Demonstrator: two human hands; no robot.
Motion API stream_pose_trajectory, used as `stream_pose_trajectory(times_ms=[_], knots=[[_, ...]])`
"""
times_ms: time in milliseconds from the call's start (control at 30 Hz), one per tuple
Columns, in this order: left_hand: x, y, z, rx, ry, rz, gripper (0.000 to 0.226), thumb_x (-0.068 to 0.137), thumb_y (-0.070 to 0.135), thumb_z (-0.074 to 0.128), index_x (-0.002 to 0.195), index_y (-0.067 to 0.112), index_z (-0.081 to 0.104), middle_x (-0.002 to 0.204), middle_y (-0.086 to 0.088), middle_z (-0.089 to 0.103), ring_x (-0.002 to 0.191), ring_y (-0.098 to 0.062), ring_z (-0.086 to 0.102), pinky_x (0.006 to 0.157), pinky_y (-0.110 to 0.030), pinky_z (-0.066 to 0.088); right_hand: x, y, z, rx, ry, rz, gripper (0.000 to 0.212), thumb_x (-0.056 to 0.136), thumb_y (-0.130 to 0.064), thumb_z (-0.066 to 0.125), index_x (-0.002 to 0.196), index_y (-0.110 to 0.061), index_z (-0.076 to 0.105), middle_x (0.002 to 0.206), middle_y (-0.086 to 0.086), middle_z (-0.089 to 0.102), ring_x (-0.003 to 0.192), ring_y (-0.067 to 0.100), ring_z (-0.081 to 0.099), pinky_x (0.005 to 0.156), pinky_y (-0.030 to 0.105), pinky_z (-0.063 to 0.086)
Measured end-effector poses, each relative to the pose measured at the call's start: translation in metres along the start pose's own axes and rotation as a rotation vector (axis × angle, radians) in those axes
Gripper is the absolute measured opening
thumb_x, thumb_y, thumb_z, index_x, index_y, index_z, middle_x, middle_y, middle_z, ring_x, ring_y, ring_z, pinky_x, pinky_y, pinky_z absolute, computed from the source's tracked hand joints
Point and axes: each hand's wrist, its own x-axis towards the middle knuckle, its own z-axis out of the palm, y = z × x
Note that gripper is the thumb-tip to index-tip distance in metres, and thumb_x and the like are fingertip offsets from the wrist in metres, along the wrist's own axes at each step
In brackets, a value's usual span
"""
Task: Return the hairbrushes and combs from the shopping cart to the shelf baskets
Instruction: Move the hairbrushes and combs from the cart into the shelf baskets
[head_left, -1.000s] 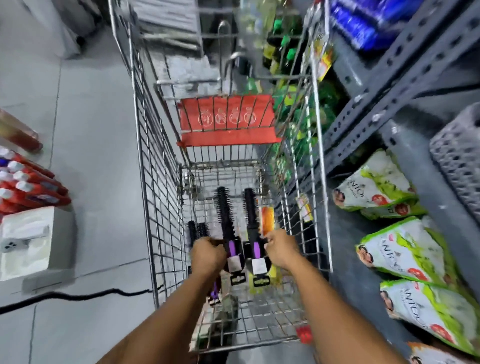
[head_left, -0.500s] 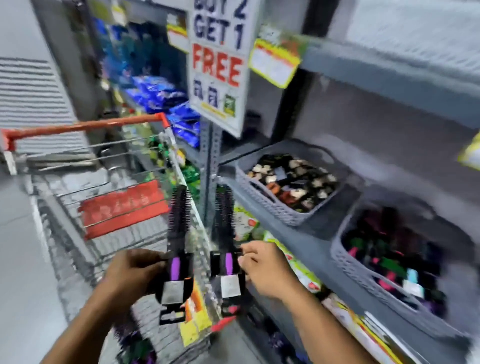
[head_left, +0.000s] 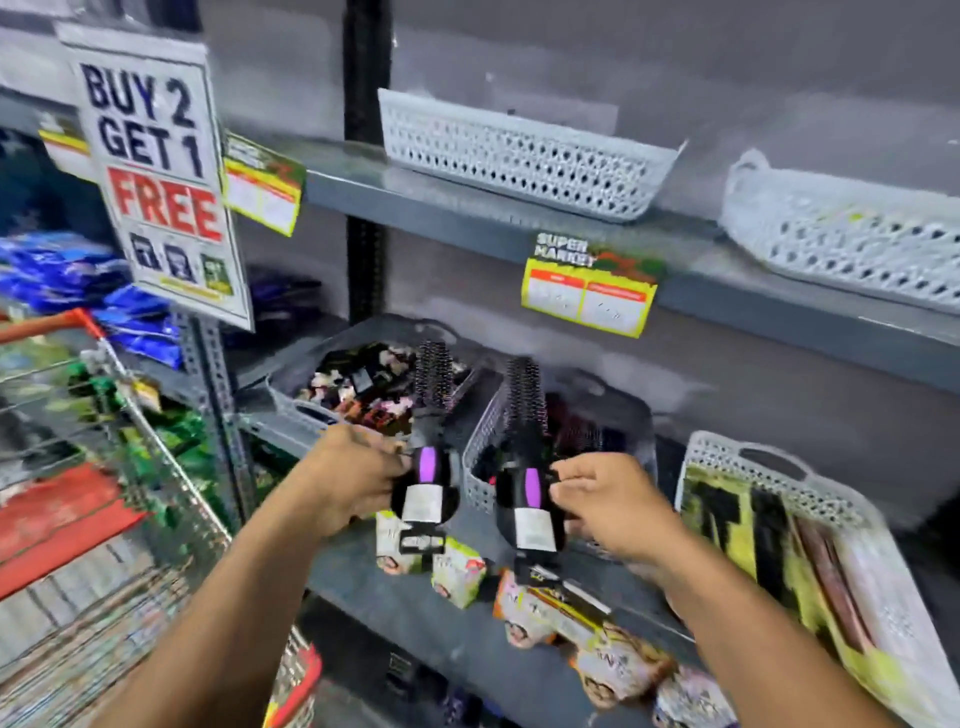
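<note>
Both hands have swung away from the shopping cart (head_left: 130, 441) toward the shelf. The left hand (head_left: 353, 475) fingers clamp one round hairbrush (head_left: 428, 447) upright; the right hand (head_left: 610, 506) fingers pinch another hairbrush (head_left: 527, 467), just before the grey basket (head_left: 480, 467) beyond them.

The two round hairbrushes, one (head_left: 430, 452) in the left hand (head_left: 353, 475) and one (head_left: 527, 467) in the right hand (head_left: 613, 506), have glossy black plastic handles with smooth purple inserts and paper labels. Behind them, the shelf baskets (head_left: 519, 156) are matt grey perforated plastic on a painted grey metal shelf (head_left: 779, 296). Left of the shelf, the shopping cart (head_left: 156, 467) is bare wire metal. The sign (head_left: 156, 171) looks like paper.
</note>
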Motion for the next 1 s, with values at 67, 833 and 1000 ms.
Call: stream_pose_trajectory(times_ms=[67, 833, 1000], knots=[[0.02, 0.009, 0.019, 0.008, 0.008, -0.017, 0.033, 0.085, -0.012, 0.055, 0.063, 0.011, 0.049, 0.053, -0.01, 0.063, 0.037, -0.015, 0.059, 0.036, -0.023, 0.051, 0.011, 0.004, -0.016, -0.002, 0.071, 0.044, 0.016, 0.09, 0.0, 0.056, 0.1, -0.008, 0.065, 0.092, 0.007, 0.062, 0.065, 0.009, 0.056, 0.049, 0.02, 0.049], [0.189, -0.022, 0.127, 0.447, -0.112, -0.061, 0.012, 0.073, -0.01, 0.052, 0.073, 0.002, 0.057, 0.074, -0.019, 0.051, 0.061, -0.026, 0.049, 0.054, -0.035, 0.046, 0.132, 0.079, -0.074, -0.264, 0.37, 0.351, 0.025, 0.084, -0.004, 0.061, 0.108, -0.006, 0.068, 0.097, 0.011, 0.068, 0.091, 0.029, 0.067, 0.085, 0.044, 0.059], [0.194, -0.036, 0.134, 0.551, -0.085, -0.112, 0.008, 0.074, -0.006, 0.06, 0.08, -0.002, 0.063, 0.076, -0.018, 0.057, 0.06, -0.025, 0.052, 0.052, -0.03, 0.05, 0.138, 0.088, -0.063, -0.409, 0.304, 0.387, 0.025, 0.085, -0.008, 0.061, 0.109, -0.009, 0.068, 0.116, 0.014, 0.068, 0.099, 0.029, 0.067, 0.088, 0.04, 0.058]])
